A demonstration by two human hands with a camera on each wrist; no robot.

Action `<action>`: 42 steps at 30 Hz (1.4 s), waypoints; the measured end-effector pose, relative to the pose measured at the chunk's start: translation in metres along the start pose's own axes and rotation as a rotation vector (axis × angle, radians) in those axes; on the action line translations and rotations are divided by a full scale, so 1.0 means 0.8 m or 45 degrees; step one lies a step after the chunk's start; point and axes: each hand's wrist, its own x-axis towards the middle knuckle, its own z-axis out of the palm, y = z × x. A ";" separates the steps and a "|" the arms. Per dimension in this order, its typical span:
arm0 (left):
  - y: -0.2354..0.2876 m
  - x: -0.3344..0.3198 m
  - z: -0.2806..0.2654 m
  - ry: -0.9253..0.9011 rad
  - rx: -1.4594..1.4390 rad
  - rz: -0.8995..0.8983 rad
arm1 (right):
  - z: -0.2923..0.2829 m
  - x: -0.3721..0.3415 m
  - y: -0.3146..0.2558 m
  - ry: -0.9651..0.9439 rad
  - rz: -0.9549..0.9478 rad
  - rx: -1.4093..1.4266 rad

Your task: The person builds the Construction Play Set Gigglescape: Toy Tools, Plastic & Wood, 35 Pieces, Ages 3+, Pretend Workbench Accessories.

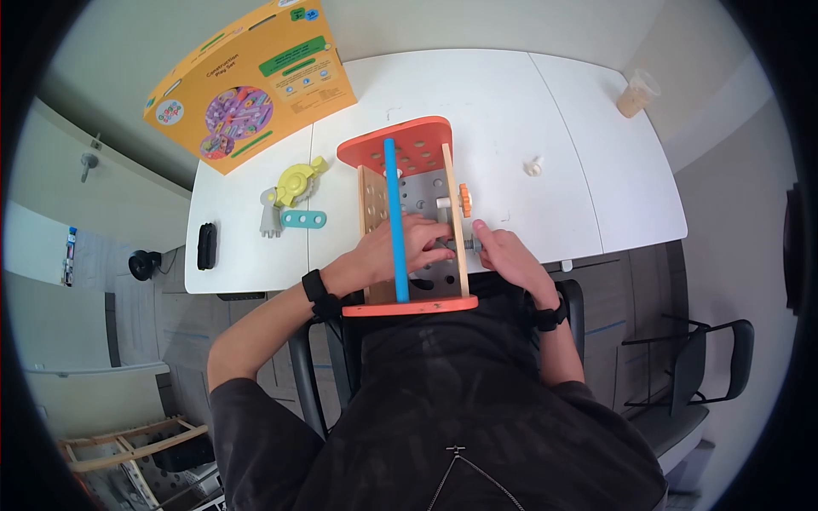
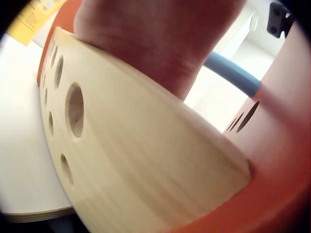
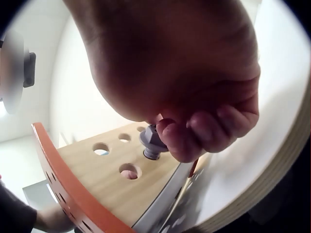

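A toy toolbox with orange ends (image 1: 405, 307), a blue rod handle (image 1: 394, 213) and hole-dotted wooden sides (image 2: 121, 141) sits at the table's near edge. My left hand (image 1: 394, 251) reaches inside it, under the rod, thumb and forefinger at the right side's inner face; whether they pinch something I cannot tell. Outside that side, my right hand (image 1: 511, 258) pinches a grey bolt (image 3: 153, 138), whose threaded shank stands in a hole of the wooden panel (image 3: 109, 167). An orange knob-like piece (image 1: 465, 200) with a white peg sits farther along the same side.
Left of the toolbox lie a yellow-green toy saw (image 1: 296, 183), a teal strip with holes (image 1: 304, 220) and a black case (image 1: 206, 246). An orange box (image 1: 256, 85) stands behind them. To the right are a small white piece (image 1: 533, 166) and a plastic cup (image 1: 637, 95).
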 end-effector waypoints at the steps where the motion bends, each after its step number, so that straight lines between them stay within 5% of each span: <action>1: -0.001 0.000 0.001 0.005 -0.007 0.016 | -0.002 -0.002 0.002 0.020 -0.066 0.042; 4: -0.005 -0.001 0.003 0.024 -0.026 0.030 | -0.002 -0.022 0.006 0.161 -0.432 0.261; 7: -0.002 -0.001 0.003 0.022 -0.036 0.019 | -0.002 -0.033 0.000 0.101 -0.531 0.266; 10: -0.007 0.002 0.005 0.025 -0.014 0.059 | 0.001 -0.021 0.010 0.020 -0.509 0.279; 15: -0.009 0.003 0.009 0.027 0.038 0.101 | 0.003 -0.003 0.011 -0.006 -0.106 0.025; 22: -0.007 0.002 0.009 0.031 0.009 0.094 | 0.012 -0.030 0.007 0.078 -0.446 0.334; 28: -0.006 0.002 0.008 0.030 0.019 0.112 | 0.002 -0.003 0.016 -0.139 -0.092 0.118; 34: -0.001 0.003 0.001 -0.043 0.026 0.043 | 0.008 -0.032 0.004 0.068 -0.454 0.428; 42: -0.010 0.003 0.010 0.044 0.040 0.122 | 0.003 -0.004 0.021 -0.130 -0.156 0.151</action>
